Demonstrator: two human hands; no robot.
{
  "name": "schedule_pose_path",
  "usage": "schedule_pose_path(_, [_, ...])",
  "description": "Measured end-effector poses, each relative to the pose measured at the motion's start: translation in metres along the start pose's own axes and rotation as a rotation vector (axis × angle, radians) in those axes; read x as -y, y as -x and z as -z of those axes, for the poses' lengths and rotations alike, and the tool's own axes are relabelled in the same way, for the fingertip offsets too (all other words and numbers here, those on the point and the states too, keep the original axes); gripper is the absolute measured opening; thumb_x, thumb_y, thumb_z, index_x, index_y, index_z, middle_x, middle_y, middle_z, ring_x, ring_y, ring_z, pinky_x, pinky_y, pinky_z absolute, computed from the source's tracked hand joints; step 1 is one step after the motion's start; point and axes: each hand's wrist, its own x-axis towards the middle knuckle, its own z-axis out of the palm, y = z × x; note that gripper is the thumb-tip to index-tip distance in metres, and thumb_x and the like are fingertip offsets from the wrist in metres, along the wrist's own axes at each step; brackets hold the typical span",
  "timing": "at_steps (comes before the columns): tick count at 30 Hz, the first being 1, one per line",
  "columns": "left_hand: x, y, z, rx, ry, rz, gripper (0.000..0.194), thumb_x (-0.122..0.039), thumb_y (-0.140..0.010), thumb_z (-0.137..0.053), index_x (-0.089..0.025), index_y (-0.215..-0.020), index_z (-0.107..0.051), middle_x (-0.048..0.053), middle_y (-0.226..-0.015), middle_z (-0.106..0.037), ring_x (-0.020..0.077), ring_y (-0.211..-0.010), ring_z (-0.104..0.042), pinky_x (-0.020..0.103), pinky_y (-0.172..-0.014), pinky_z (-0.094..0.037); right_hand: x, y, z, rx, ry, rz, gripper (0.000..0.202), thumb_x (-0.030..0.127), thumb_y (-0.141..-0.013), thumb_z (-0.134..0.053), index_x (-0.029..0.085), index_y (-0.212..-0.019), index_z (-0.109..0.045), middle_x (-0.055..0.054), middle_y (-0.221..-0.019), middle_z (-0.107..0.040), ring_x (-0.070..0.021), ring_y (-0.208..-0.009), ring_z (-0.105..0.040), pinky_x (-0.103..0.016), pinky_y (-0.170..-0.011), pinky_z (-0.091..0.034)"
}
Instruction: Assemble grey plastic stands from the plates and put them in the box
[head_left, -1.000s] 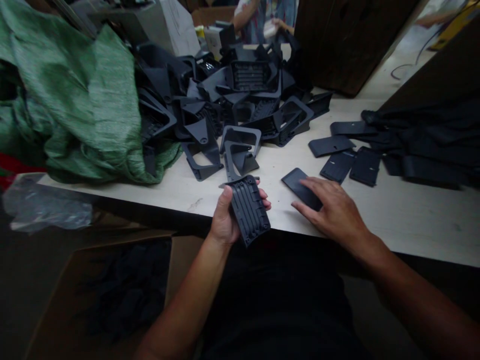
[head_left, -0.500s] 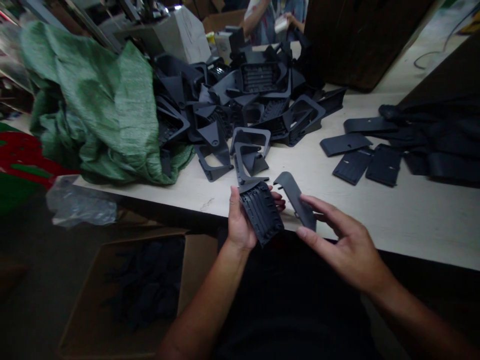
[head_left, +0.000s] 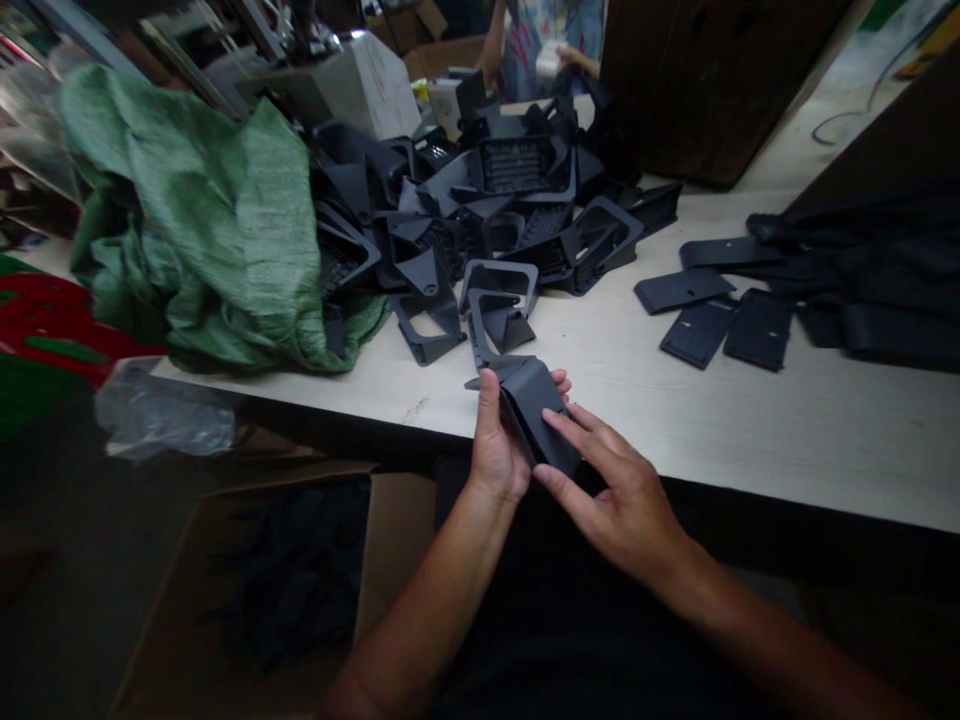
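Two dark grey plastic pieces meet at the counter's (head_left: 750,430) front edge: the left hand (head_left: 501,455) grasps a ribbed bracket (head_left: 519,420) from beneath, thumb along its near side, while the right hand (head_left: 622,495) holds a smooth cover (head_left: 541,395) over it, fingertips on the top face and thumb at the lower end. A narrow dark gap shows between them along the left side. Behind lies a heap of similar frames (head_left: 517,165), beside a green woven sack (head_left: 247,230). Loose flat plates (head_left: 697,330) lie to the right; an open cardboard box (head_left: 394,530) sits below, at left.
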Motion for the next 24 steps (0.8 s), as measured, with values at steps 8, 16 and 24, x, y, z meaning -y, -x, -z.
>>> schedule_pose_path(8, [-0.001,0.001,-0.001,0.007,-0.084,-0.055,0.073,-0.079,-0.089,-0.066,-0.010,-0.105,-0.085,0.016,-0.112,-0.083,0.0262,-0.109,-0.077,0.034,-0.106,-0.056,0.000,0.005,-0.005,0.000,0.020,0.031,0.056,0.038,-0.100,-0.075,0.024,-0.153,-0.065,-0.020,-0.155,-0.063,-0.0344,-0.143,-0.063,-0.054,-0.118,-0.054])
schedule_pose_path(16, [-0.004,0.006,-0.006,0.242,-0.111,-0.057,0.060,-0.063,-0.088,-0.067,-0.014,-0.119,-0.082,0.016,-0.124,-0.081,0.0359,-0.121,-0.074,0.043,-0.104,-0.057,-0.005,-0.023,0.017,-0.061,-0.502,-0.186,0.057,0.040,-0.094,-0.084,0.031,-0.147,-0.066,-0.008,-0.147,-0.070,-0.0261,-0.126,-0.071,-0.043,-0.110,-0.057])
schedule_pose_path(24, [0.000,0.005,-0.015,0.397,-0.202,-0.092,0.065,-0.059,-0.083,-0.074,-0.012,-0.127,-0.077,0.019,-0.144,-0.072,0.0413,-0.144,-0.059,0.047,-0.120,-0.046,0.006,-0.044,0.022,0.068,-0.879,-0.372,0.034,0.052,-0.093,-0.082,0.023,-0.112,-0.078,-0.003,-0.105,-0.077,-0.0191,-0.096,-0.069,-0.029,-0.087,-0.056])
